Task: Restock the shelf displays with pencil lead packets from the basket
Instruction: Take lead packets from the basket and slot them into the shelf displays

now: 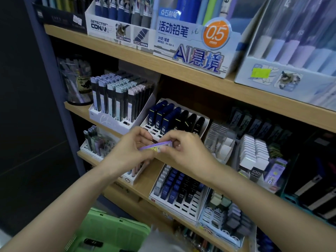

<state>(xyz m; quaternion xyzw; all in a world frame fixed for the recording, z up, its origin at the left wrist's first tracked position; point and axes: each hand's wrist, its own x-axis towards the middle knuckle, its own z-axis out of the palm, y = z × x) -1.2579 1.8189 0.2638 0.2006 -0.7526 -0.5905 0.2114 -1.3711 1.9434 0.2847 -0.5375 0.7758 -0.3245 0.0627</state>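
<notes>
Purple packet [156,145] pinched between left hand [131,148] and right hand [183,148]; next, pick a matching shelf slot.

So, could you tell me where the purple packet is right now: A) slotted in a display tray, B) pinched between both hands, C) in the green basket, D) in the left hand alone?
B: the left hand and right hand each pinch an end of the purple packet.

You see one flat purple lead packet [156,144]. Just behind it, one white slotted display tray [149,127] carries three navy-blue packet rows [160,115] and three black packet rows [189,119]. Below the packet sits one green plastic basket [109,231].
</notes>
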